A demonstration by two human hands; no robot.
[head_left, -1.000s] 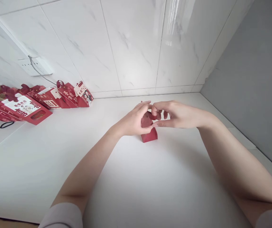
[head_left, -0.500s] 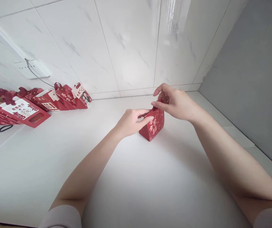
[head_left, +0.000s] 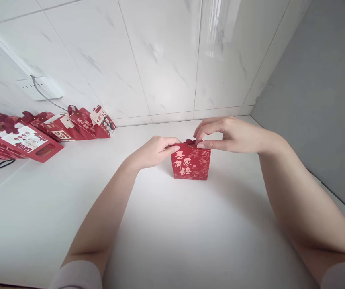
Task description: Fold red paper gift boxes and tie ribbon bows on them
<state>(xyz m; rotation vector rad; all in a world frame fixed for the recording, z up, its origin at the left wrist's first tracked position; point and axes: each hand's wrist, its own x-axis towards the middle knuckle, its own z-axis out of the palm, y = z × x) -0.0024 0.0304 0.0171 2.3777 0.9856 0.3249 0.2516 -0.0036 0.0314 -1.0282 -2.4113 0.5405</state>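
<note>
A red gift box with pale printed characters and flower patterns stands upright on the white countertop, its broad front facing me. A dark red ribbon shows at its top edge. My left hand pinches the upper left corner, thumb in front and fingers behind. At the upper right, my right hand is closed on the top edge beside the ribbon, thumb on the front face. Its fingertips behind the box are partly hidden.
Several red gift boxes with ribbons and tags lean together along the wall at the left. A black loop lies beside them. Above is a wall socket with a grey cable. A tiled wall stands behind, a grey panel at the right.
The box has turned from angled to facing me with its printed side. My right hand has come down from above onto its top edge; my left hand has shifted slightly left, still gripping the corner.
</note>
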